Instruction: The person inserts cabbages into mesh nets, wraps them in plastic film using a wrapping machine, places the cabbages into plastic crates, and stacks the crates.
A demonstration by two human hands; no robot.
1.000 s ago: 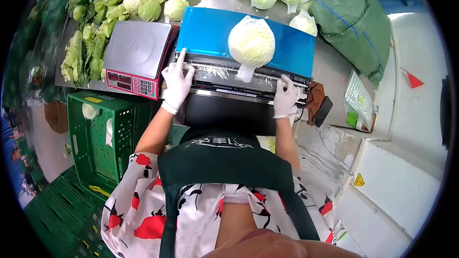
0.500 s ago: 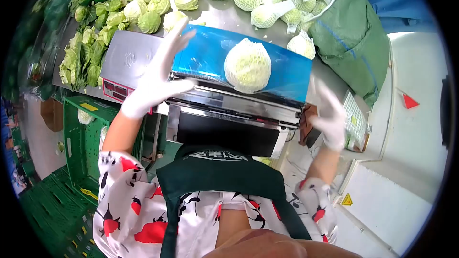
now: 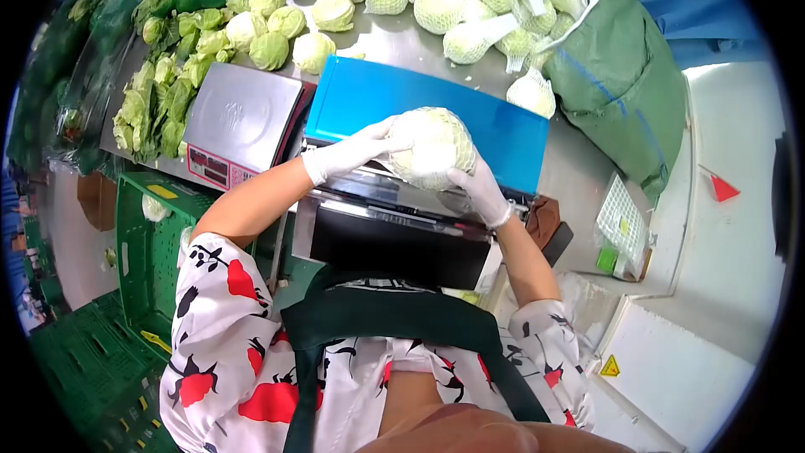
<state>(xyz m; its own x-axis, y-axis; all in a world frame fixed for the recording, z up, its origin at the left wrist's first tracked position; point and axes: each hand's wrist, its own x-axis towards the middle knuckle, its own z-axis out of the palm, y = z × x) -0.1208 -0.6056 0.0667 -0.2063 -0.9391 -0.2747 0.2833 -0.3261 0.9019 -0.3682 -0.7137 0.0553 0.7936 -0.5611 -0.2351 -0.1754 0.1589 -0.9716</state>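
A pale cabbage [image 3: 432, 144] in a white foam net, with clear film about it, sits between my two gloved hands over the front edge of a blue-topped wrapping machine [image 3: 394, 88]. My left hand [image 3: 356, 151] grips its left side. On the lower right side, my right hand [image 3: 482, 189] holds it with the fingers curled against it. The machine's metal front and dark panel [image 3: 394, 243] lie below the cabbage, nearer my body. Part of the film is hidden by the cabbage and hands.
A scale [image 3: 243, 113] stands left of the machine. Behind are bare cabbages [image 3: 269, 50], netted cabbages [image 3: 440, 8] and loose leaves [image 3: 155, 109]. A green sack [image 3: 616, 75] bulges at right. A green crate [image 3: 147, 260] stands lower left, and a white mesh tray [image 3: 622, 218] lies right.
Both hands have come inward from either side of the machine and taken hold of the cabbage. It now sits slightly lower, toward my body, with the film drawn off the blue top.
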